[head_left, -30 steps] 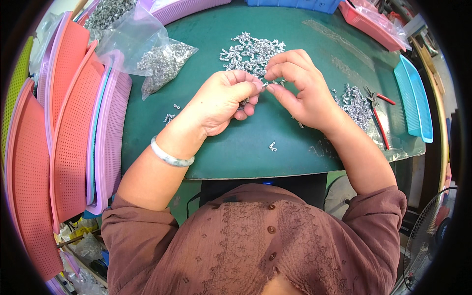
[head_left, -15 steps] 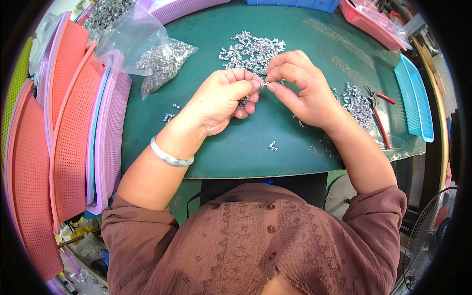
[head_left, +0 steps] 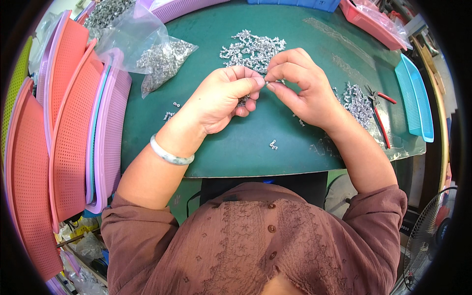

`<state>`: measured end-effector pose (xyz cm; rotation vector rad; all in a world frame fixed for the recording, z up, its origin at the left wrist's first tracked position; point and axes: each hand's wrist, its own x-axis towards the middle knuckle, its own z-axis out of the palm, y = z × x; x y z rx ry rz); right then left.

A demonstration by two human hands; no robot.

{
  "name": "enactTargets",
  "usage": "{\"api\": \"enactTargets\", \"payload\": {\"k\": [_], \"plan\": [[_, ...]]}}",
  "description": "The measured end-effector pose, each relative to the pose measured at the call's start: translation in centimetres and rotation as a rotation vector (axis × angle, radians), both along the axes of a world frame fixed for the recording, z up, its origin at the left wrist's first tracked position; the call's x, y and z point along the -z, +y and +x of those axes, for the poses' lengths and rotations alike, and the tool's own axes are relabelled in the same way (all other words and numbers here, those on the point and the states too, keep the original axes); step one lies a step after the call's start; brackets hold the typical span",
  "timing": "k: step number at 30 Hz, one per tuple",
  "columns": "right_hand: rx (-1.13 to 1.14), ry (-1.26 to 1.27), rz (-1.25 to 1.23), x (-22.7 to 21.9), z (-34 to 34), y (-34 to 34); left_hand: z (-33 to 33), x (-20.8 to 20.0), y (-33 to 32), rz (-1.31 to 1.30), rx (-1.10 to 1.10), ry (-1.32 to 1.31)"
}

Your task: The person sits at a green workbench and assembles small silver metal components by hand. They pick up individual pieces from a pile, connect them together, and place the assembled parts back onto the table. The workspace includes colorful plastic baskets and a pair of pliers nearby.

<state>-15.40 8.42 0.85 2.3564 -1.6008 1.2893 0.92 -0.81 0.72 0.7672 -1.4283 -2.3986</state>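
Over the middle of the table, my left hand (head_left: 226, 98) and my right hand (head_left: 304, 91) meet at their fingertips. Both are closed in a pinch around a tiny silvery metal link (head_left: 267, 83), mostly covered by the fingers. More small metal pieces (head_left: 243, 100) sit in the curled fingers of my left hand. Just beyond the hands lies a loose pile of similar silvery pieces (head_left: 251, 50). A second pile (head_left: 358, 105) is beside my right wrist. One small joined piece (head_left: 273, 144) lies alone nearer the front edge.
Red-handled pliers (head_left: 379, 120) lie right of the second pile, near a blue basket (head_left: 413, 98). A clear bag of metal pieces (head_left: 166, 61) rests at the back left. Stacked perforated baskets (head_left: 73, 132) line the left side. A fan (head_left: 427, 236) stands low at the right.
My fingertips have drawn slightly closer together, and the link between them shows less than before. My left thumb has shifted a little to the right. The piles have not changed visibly.
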Motion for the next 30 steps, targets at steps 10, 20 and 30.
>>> {"api": "enactTargets", "payload": {"k": [10,20,30], "plan": [[0.126,0.259,0.119,1.7,-0.2,-0.5,0.2,0.3,-1.3,0.152,-0.106,0.100],[0.116,0.184,0.155,1.4,-0.1,-0.3,0.3,0.2,-1.5,0.193,-0.133,0.177],[0.094,0.128,0.038,0.8,0.0,-0.4,0.1,0.3,-1.0,-0.030,-0.095,-0.065]]}}
